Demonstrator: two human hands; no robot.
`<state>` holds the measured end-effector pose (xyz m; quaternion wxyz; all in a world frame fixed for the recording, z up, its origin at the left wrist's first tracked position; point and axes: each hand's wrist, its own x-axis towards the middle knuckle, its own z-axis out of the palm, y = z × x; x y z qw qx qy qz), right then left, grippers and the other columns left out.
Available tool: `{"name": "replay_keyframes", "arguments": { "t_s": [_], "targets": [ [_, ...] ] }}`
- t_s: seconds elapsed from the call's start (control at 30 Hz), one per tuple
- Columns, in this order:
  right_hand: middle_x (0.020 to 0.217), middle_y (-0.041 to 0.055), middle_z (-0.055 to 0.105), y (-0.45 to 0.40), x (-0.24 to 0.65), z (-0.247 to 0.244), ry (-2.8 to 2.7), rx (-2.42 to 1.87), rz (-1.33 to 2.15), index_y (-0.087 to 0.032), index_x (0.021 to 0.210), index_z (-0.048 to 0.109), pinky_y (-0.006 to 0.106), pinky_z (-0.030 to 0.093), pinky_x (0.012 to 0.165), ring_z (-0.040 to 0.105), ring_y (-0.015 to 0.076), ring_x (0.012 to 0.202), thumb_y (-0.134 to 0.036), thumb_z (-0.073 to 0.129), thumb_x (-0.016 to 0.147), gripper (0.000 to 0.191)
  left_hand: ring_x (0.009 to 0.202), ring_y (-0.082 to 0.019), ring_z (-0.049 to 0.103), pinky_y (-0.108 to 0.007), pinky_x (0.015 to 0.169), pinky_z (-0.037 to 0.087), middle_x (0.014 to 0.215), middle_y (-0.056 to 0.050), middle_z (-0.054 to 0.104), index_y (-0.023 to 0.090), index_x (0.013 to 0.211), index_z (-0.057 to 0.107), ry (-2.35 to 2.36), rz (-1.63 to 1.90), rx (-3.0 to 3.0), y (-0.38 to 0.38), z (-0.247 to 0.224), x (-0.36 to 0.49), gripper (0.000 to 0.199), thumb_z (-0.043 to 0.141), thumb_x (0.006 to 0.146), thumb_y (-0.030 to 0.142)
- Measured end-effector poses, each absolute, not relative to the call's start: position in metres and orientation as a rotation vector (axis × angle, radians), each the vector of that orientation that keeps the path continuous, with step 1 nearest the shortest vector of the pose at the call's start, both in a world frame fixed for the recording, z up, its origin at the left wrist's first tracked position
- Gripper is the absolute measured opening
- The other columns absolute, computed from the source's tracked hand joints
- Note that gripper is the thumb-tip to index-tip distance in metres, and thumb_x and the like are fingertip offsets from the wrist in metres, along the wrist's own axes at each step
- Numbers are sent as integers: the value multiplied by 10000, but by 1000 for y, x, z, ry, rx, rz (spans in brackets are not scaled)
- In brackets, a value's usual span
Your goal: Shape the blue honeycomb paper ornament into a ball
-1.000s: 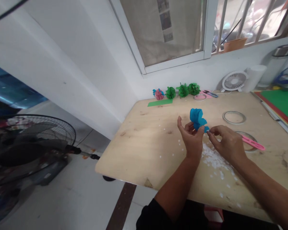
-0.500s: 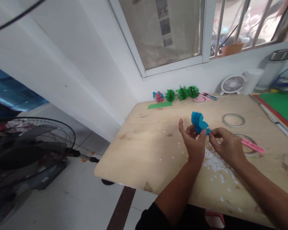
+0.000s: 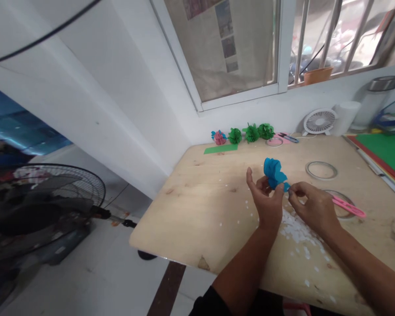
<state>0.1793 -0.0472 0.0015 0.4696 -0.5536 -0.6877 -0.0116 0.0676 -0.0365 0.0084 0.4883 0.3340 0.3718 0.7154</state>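
Observation:
A blue paper flower (image 3: pixel 274 172) with layered, scalloped petals is held above the wooden table. My left hand (image 3: pixel 267 199) grips its lower part between thumb and fingers, with the index finger stretched away. My right hand (image 3: pixel 311 202) pinches the right-hand tip of the blue paper; what lies between those fingertips is too small to make out fully. Small white paper bits (image 3: pixel 298 230) are scattered beneath the hands. A pink-handled cutter (image 3: pixel 350 206) lies across a tape ring (image 3: pixel 344 215) just right of my right hand.
Green paper balls (image 3: pixel 251 132) and a pink-and-blue one (image 3: pixel 220 138) line the wall, behind a green paper strip (image 3: pixel 220 149). Another ring (image 3: pixel 321 170), a small white fan (image 3: pixel 320 121) and coloured sheets (image 3: pixel 385 151) are at right. A large black fan (image 3: pixel 49 206) stands left of the table (image 3: pixel 184 219).
The camera view has shifted slightly, so everything sits a little lower. Both hands keep their hold on the blue paper flower, with only slight finger movement.

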Motion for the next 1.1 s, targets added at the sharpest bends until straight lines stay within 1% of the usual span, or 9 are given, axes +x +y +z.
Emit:
{"name": "replay_keyframes", "arguments": {
  "t_s": [0.1, 0.2, 0.4, 0.57, 0.73, 0.93, 1.1],
  "targets": [
    [674, 26, 722, -47, 179, 1, -1676, -1346, 5, -235, 740, 620, 293, 514, 574, 705, 195, 610, -327, 584, 842, 142, 888, -163, 698, -303, 831, 545, 1025, -42, 685, 268, 1506, 271, 921, 1730, 823, -36, 8, 67, 967, 784, 694, 157],
    [660, 20, 717, -47, 179, -1, -1676, -1356, -19, -237, 740, 619, 292, 513, 569, 703, 193, 602, -316, 575, 843, 137, 887, -163, 696, -304, 835, 546, 1028, -46, 683, 266, 1501, 281, 952, 1727, 848, -37, 9, 68, 951, 774, 697, 147],
    [672, 37, 721, -46, 178, -3, -1690, -1380, -125, -231, 732, 617, 302, 513, 583, 704, 203, 607, -283, 559, 828, 124, 878, -159, 685, -316, 863, 537, 1012, -39, 670, 253, 1477, 302, 959, 1741, 892, -40, 12, 70, 921, 778, 692, 175],
    [674, 38, 721, -47, 178, -1, -1680, -1367, -106, -234, 722, 616, 304, 510, 583, 705, 207, 612, -271, 557, 822, 122, 892, -164, 680, -321, 866, 537, 1031, -47, 663, 259, 1481, 306, 986, 1749, 901, -40, 10, 71, 913, 777, 702, 200],
    [694, 45, 734, -48, 179, -1, -1686, -1388, -85, -229, 743, 628, 300, 509, 576, 711, 209, 618, -331, 568, 847, 158, 906, -169, 682, -329, 885, 535, 1053, -56, 659, 251, 1478, 303, 976, 1759, 930, -40, 9, 71, 899, 751, 703, 159],
    [645, 37, 722, -48, 177, 3, -1622, -1448, -26, -236, 706, 617, 299, 493, 549, 701, 214, 584, -350, 564, 819, 169, 970, -183, 686, -351, 945, 524, 1072, -64, 664, 243, 1460, 332, 975, 1786, 947, -44, 10, 75, 855, 731, 711, 132],
    [533, -4, 656, -49, 174, 14, -1547, -1470, 112, -250, 637, 598, 274, 457, 490, 640, 185, 489, -361, 576, 759, 167, 959, -187, 695, -347, 927, 531, 1084, -67, 676, 255, 1440, 354, 981, 1794, 937, -45, 9, 76, 843, 753, 705, 150]
  ]
}}
